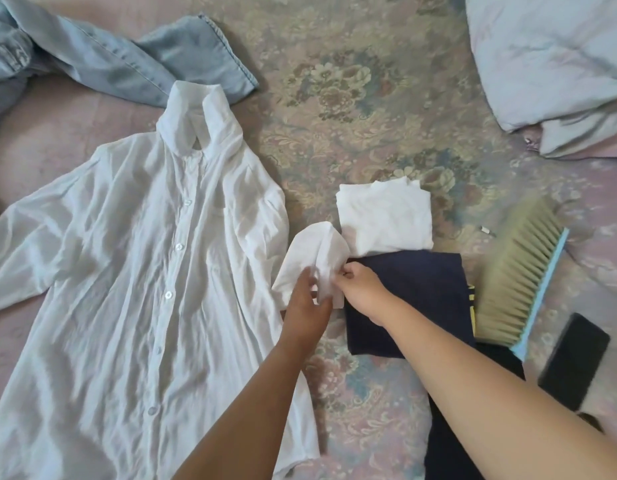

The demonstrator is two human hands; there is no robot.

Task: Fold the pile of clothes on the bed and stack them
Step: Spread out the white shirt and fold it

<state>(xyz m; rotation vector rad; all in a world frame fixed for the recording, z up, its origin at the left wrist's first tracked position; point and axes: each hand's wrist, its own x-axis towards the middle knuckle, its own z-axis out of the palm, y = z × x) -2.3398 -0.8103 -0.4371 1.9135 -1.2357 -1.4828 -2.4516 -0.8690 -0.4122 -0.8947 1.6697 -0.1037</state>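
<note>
Your left hand [305,306] covers part of the white shirt [134,271] cuff, so your fingertips are hidden. The shirt's hem and the denim garment [92,60] run off the frame. A tiny object [484,231] near the brush [518,271] is unreadable.

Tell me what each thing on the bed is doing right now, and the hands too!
white shirt: spread flat, buttoned, not folded.
shirt cuff: lifted, pinched by both hands.
left hand: grips the cuff.
right hand: pinches the cuff.
white top: folded, lying on the navy garment.
navy garment: folded.
denim shirt: crumpled, unfolded.
brush: lying idle.
</note>
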